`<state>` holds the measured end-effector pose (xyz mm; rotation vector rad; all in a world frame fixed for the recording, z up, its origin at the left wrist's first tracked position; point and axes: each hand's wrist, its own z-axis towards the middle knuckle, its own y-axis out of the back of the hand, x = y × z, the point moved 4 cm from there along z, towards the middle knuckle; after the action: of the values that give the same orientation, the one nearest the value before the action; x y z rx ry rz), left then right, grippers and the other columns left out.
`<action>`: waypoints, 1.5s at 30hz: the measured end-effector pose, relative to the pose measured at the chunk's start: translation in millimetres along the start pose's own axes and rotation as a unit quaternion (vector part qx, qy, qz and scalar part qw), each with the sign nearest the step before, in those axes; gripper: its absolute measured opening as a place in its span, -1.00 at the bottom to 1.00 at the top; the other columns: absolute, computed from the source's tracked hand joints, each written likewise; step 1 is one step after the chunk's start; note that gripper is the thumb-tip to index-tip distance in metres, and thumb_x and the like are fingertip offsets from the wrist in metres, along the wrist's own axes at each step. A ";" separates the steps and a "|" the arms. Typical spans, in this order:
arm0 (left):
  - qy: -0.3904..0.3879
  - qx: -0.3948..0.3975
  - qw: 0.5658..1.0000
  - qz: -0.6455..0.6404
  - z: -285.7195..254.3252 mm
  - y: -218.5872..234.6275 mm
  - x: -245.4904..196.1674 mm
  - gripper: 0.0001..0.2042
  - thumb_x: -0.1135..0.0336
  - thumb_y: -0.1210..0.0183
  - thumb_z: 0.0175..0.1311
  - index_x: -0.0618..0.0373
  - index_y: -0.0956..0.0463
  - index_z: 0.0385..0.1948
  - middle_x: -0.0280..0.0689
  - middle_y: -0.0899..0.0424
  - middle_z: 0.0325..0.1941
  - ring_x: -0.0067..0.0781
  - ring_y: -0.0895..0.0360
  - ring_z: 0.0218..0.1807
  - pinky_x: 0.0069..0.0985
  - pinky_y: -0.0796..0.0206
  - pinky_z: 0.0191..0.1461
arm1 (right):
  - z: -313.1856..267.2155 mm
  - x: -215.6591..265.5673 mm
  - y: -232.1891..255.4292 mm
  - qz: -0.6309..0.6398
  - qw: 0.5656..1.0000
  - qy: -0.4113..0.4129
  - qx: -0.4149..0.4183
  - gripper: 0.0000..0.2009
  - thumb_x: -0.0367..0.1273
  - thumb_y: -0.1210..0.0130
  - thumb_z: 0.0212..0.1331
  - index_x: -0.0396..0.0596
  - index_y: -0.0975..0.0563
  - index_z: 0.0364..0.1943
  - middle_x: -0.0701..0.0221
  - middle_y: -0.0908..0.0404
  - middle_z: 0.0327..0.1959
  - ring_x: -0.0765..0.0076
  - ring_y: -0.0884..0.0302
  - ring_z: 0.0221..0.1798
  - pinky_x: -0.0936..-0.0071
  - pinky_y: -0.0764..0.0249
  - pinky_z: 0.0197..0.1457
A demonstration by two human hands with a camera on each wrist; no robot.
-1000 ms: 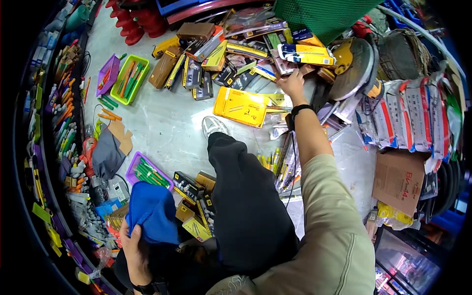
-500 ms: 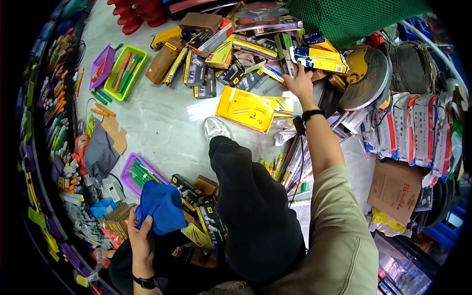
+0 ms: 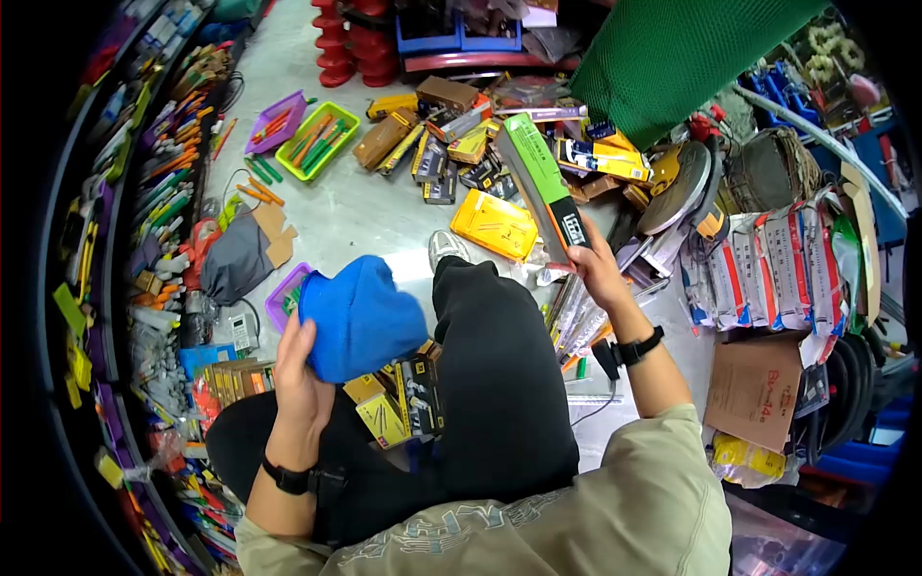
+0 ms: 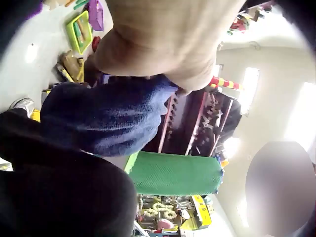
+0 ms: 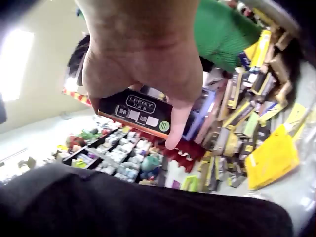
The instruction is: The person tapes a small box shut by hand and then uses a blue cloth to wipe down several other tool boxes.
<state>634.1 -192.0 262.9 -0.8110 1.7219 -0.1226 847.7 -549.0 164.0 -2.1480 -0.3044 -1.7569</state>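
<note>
My left hand grips a bunched blue cloth above my lap, its fingers partly hidden. The left wrist view shows the blue cloth hanging beneath the hand. On the other side, my right hand holds a long, slim cardboard box, green at its far end with a black and orange near end. Tilted up off the floor, the box points away from me. In the right wrist view the box's black end shows white lettering, with the thumb along its side.
A heap of small boxes lies ahead, with a yellow packet nearer. Lime and purple trays stand at left. A circular saw and stacked white bags are at right. Shelves of pens line the left.
My right hand has drawn back from the heap, bringing the green and black box up and nearer. The left hand has raised the blue cloth slightly and moved it right.
</note>
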 end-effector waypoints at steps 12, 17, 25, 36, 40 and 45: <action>-0.355 -0.157 0.654 0.650 -86.3 -7.4 -108.6 -0.80 0.16 -0.22 0.35 0.03 -0.74 -0.28 -0.04 -0.64 -0.27 0.10 -0.50 0.02 -0.02 -0.13 0.28 | -133.9 164.8 -232.2 -0.185 0.900 0.359 0.166 0.09 -0.27 -0.49 -0.06 -0.15 0.05 0.50 0.08 -0.31 0.25 0.10 -0.33 0.32 0.17 -0.18 0.43; -0.376 -0.242 0.606 0.658 -94.0 60.7 -137.2 -0.74 0.12 -0.20 0.40 0.12 -0.69 -0.31 -0.07 -0.61 -0.23 -0.14 -0.55 -0.13 -0.29 -0.38 -0.07 | -147.8 163.7 -281.8 -0.155 0.903 0.315 0.248 0.05 -0.26 -0.47 -0.01 -0.14 0.06 0.48 0.10 -0.30 0.23 0.13 -0.34 0.27 0.21 -0.23 0.38; -0.287 0.165 0.909 -0.254 -121.8 85.0 -106.7 -0.46 0.08 0.06 0.30 0.37 -0.45 0.15 -0.01 -0.64 0.10 -0.06 -0.62 0.10 -0.20 -0.41 0.31 | -167.2 145.9 -309.7 -0.044 0.933 0.124 0.334 0.04 -0.26 -0.40 0.08 -0.09 0.16 0.50 0.09 -0.29 0.19 0.19 -0.38 0.24 0.27 -0.29 0.35; -0.034 0.275 0.884 -0.376 -89.2 32.4 -3.8 -0.54 0.13 0.13 0.60 0.15 -0.18 0.40 -0.13 -0.38 0.36 -0.26 -0.42 0.30 -0.28 -0.33 0.39 | -177.2 124.9 -349.3 -0.116 0.924 0.210 0.299 0.09 -0.23 -0.42 0.04 -0.15 0.17 0.51 0.04 -0.33 0.20 0.10 -0.39 0.24 0.17 -0.33 0.33; -0.075 0.264 0.873 -0.404 -119.1 -1.3 -32.0 -0.39 -0.16 0.15 0.55 0.14 -0.22 0.39 -0.14 -0.45 0.33 -0.19 -0.47 0.30 -0.25 -0.35 0.38 | -162.8 137.2 -347.3 -0.256 0.897 0.291 0.215 0.10 -0.26 -0.42 -0.03 -0.16 0.16 0.51 0.02 -0.34 0.20 0.05 -0.43 0.24 0.17 -0.34 0.34; -0.063 0.179 0.938 -0.291 -117.8 2.6 -69.1 -0.27 -0.27 0.01 0.41 0.26 -0.31 0.32 -0.02 -0.58 0.18 -0.13 -0.57 0.20 -0.16 -0.41 0.33 | -170.2 143.6 -350.0 -0.320 0.843 0.395 0.175 0.11 -0.20 -0.53 -0.11 -0.32 0.00 0.45 -0.10 -0.35 0.22 -0.22 -0.44 0.25 0.11 -0.41 0.30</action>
<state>534.4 -188.7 356.3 -1.0036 1.2432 -0.7474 591.8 -303.5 379.1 -0.9598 -1.0854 -2.5050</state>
